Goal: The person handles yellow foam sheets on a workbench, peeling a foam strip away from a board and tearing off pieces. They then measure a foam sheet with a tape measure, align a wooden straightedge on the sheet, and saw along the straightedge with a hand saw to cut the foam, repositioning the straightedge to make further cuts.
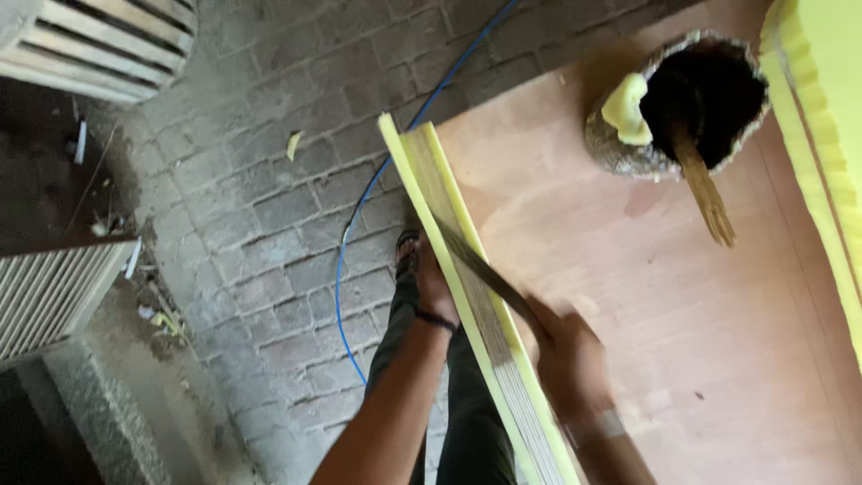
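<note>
A: Left hand [435, 289]?

B: Pressed flat against the outer face of the yellow foam strip [467, 296], fingers together, steadying it from the floor side. A dark band sits at the wrist just behind it.

A: And the strip itself?

B: Long, narrow, stood on edge along the rim of the plywood board [664, 296]. It runs from beyond the left hand's fingertips back past both wrists. The top edge shows pale layered stock between yellow faces.

A: Right hand [567, 359]?

B: Closed in a fist around the handle of a thin dark blade [480, 265]. The blade lies slantwise across the strip's top edge, its tip just ahead of the left hand's knuckles. Motion blur; cannot tell whether the edge is bedded in the foam or resting on it.

A: What lies past the right hand?

B: Well ahead of it on the board, a crusted round pot [628, 148] with a dark inside, a stick brush [705, 193] leaning out toward the hand, and a yellowish lump [626, 110] on the rim. Farther off to the hand's outer side, a thick yellow foam slab [822, 108].

A: On the left hand's side?

B: Grey brick paving [260, 207], a blue cable [359, 216] curving across it, and white slatted panels [54, 287] farther out. Below the hand, a dark trouser leg and a sandalled foot [409, 251].
</note>
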